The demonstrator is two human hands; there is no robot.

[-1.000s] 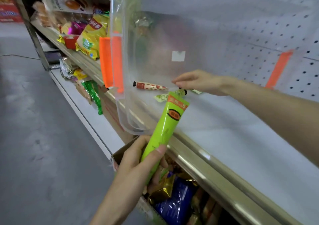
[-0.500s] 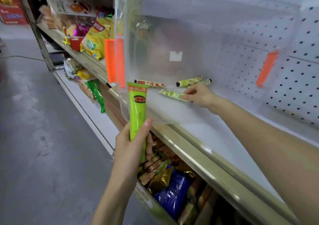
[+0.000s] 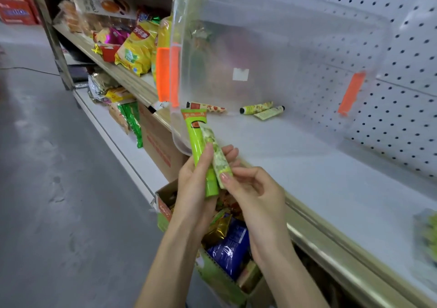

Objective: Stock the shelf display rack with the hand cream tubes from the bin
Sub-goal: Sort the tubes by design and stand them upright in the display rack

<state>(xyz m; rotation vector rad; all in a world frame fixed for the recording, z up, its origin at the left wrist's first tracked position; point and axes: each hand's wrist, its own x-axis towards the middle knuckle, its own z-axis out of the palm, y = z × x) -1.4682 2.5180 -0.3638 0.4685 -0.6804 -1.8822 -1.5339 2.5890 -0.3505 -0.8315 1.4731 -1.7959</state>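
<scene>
Green tube (image 3: 198, 147): bright green w/ orange label at top, upright, just in front of Bin's near-L corner, outside it; lower end sits in L palm.
Pale tube (image 3: 215, 152): floral print, touching Green tube's R side, slightly tilted, also just in front of Bin, outside it.
L hand (image 3: 192, 189): clenched round Green tube, thumb across its front; fingertips show behind Pale tube.
R hand (image 3: 256, 195): thumb + forefinger pinch Pale tube's lower end; other fingers loosely curled.
Bin (image 3: 295, 35): clear plastic, tipped on its side, open mouth toward the person.
Latches: 2, orange: L latch (image 3: 163, 73) on Bin's L end, R latch (image 3: 350, 93) on its R end.
Inside Bin: 3 tubes lying flat. Red-patterned tube (image 3: 208, 107) near L end; yellow-green tube (image 3: 256, 107) + cream tube (image 3: 269, 113) touching each other, about mid-Bin, toward the back.
Shelf (image 3: 331, 177): white, under Bin, w/ metal front edge running to Bin's R.
Pegboard (image 3: 402, 47): white, behind Bin.
Chip bag (image 3: 136, 47): yellow, just L of Bin, among other snack packs.
Cardboard box (image 3: 163, 209): below Bin, on lower level, open top; blue pack (image 3: 230, 246) + gold wrappers inside.
Floor (image 3: 47, 189): grey, L of Bin + rack.
</scene>
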